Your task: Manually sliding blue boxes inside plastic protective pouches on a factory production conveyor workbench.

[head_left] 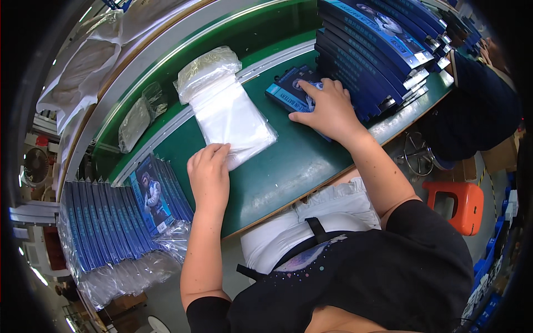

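A stack of clear plastic bags (230, 119) lies on the green worktable, left of its middle. At the near left corner of that stack, my left hand (210, 166) has its fingers closed on the edge of a bag. To the right, a flat dark blue box (284, 95) with a light blue band and a printed figure lies on the table. My right hand (331, 108) reaches across this box, thumb at its near edge and fingers curled over its top. The hand hides much of the box.
A tall pile of blue boxes (366, 61) stands just right of my right hand. Bagged blue boxes (105, 222) stand in a row at the left. A crumpled bag bundle (208, 66) lies behind the stack. An orange stool (458, 208) and a person in dark clothes (472, 105) are at the right.
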Available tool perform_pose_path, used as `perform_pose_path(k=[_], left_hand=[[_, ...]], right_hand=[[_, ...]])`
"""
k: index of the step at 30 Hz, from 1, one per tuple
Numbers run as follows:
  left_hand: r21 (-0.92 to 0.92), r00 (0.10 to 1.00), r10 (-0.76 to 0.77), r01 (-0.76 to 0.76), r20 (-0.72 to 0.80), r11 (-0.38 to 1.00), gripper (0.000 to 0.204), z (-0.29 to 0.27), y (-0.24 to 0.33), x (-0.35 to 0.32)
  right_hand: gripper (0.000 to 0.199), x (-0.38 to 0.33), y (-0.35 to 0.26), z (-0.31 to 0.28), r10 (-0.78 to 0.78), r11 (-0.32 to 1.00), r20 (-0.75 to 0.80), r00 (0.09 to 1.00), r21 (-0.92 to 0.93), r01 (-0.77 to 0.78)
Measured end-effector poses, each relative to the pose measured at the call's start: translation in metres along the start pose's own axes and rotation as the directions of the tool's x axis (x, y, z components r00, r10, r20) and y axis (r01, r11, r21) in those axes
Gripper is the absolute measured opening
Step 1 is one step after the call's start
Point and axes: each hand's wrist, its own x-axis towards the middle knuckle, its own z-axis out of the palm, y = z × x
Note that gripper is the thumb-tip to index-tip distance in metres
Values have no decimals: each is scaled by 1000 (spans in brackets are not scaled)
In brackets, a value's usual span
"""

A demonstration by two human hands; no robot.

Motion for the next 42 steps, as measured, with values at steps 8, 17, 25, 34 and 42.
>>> perform_pose_path(k=[8, 17, 25, 34, 42], left_hand=[[-214, 994, -12, -11, -105, 977, 20, -6, 11, 1], [-350, 986, -103, 50, -133, 935, 16, -10, 9, 2], [-511, 978, -179, 101, -106, 854, 21, -12, 1, 4], [-802, 849, -471, 447, 240, 397, 16, -15, 0, -1], [-659, 915, -358, 386, 186, 645, 19, -30, -11, 4]], right_hand=[[74, -13, -27, -21, 155, 423, 155, 976, 882, -208], [40, -41, -32, 9, -477, -312, 491, 729, 681, -663], [74, -31, -55, 20, -595, -234, 521, 612, 616, -752], [62, -37, -41, 8, -508, -85, 566, 649, 717, -692], [67, -38, -46, 23, -420, -108, 443, 792, 842, -529]])
